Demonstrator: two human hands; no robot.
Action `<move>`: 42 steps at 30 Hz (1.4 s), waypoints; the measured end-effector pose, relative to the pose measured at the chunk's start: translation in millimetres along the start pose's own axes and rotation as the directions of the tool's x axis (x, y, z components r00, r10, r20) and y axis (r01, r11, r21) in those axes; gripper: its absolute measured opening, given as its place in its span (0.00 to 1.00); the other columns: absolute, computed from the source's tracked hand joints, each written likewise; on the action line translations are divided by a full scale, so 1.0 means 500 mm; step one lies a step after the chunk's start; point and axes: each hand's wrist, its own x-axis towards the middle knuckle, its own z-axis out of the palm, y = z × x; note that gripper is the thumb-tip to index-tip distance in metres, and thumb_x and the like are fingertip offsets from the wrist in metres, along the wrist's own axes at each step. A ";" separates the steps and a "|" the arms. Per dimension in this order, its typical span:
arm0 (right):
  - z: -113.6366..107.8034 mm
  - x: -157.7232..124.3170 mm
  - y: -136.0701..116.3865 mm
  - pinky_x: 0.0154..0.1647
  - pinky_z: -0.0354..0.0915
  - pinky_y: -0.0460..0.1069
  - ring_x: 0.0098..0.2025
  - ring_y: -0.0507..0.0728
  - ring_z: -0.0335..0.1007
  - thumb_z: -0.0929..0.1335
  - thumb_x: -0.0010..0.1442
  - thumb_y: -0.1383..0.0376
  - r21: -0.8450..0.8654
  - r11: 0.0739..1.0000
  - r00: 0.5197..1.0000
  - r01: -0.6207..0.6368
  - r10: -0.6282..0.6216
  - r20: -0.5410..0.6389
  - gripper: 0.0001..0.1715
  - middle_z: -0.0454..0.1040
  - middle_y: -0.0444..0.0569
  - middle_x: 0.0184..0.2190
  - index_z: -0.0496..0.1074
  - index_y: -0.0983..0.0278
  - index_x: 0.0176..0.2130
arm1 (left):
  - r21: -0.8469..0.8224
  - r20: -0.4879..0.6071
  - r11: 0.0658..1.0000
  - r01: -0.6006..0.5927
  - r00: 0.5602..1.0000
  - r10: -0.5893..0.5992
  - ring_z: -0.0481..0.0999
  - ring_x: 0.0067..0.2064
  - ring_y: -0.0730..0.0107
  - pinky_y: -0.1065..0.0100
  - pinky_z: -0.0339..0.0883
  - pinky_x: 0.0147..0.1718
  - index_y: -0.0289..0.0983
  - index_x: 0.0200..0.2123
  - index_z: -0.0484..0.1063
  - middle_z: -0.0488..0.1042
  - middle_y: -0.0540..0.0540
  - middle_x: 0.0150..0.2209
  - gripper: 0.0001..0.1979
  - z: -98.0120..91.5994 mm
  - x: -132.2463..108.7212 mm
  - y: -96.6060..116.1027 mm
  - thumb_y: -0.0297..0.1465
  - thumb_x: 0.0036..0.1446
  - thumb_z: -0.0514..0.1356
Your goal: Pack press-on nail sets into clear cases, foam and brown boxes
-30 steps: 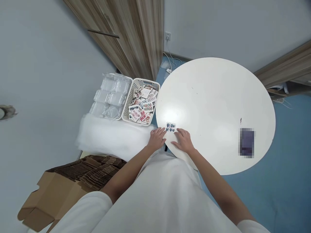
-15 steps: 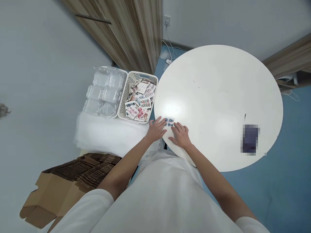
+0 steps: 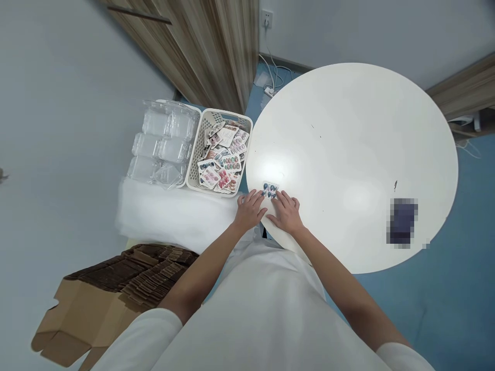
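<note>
A small card of press-on nails (image 3: 270, 189), with dark blue and pale nails in rows, lies near the left edge of the round white table (image 3: 359, 129). My left hand (image 3: 249, 209) rests at the card's left side, fingers spread and fingertips touching its edge. On the opposite side my right hand (image 3: 286, 212) lies palm down, fingers stretched out, with the fingertips at the card's lower right edge. Neither hand wraps around the card. The fingertips cover its lower corners.
Left of the table stands a white basket (image 3: 194, 164) full of similar nail cards (image 3: 232, 163). Beside it are clear plastic boxes (image 3: 158, 147). White sheeting (image 3: 170, 208) and folded cardboard boxes (image 3: 88, 309) lie nearer me. A blurred dark object (image 3: 402, 221) is on the table's right.
The view has shifted slightly. The card sits a little higher relative to my hands, and more of its nails show between my fingertips. Both hands have barely moved.
</note>
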 end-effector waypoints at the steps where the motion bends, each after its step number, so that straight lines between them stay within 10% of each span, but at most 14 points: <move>1: 0.000 0.004 -0.002 0.53 0.41 0.60 0.60 0.65 0.41 0.60 0.54 0.52 -0.002 1.000 1.000 -0.004 0.004 -0.001 0.29 0.52 0.56 0.59 0.59 0.63 0.52 | 0.001 -0.002 1.000 0.006 1.000 -0.006 0.54 0.59 0.55 0.54 0.44 0.51 0.38 0.51 0.61 0.61 0.41 0.55 0.20 0.000 0.003 -0.001 0.39 0.58 0.46; 42: -0.025 0.002 0.008 0.52 0.43 0.59 0.60 0.64 0.44 0.60 0.55 0.55 -0.033 0.997 0.997 -0.064 0.062 -0.054 0.27 0.52 0.57 0.58 0.57 0.62 0.52 | -0.030 -0.100 0.999 0.028 0.995 -0.031 0.49 0.61 0.58 0.54 0.45 0.54 0.36 0.51 0.59 0.56 0.39 0.58 0.19 -0.007 0.001 -0.009 0.36 0.58 0.46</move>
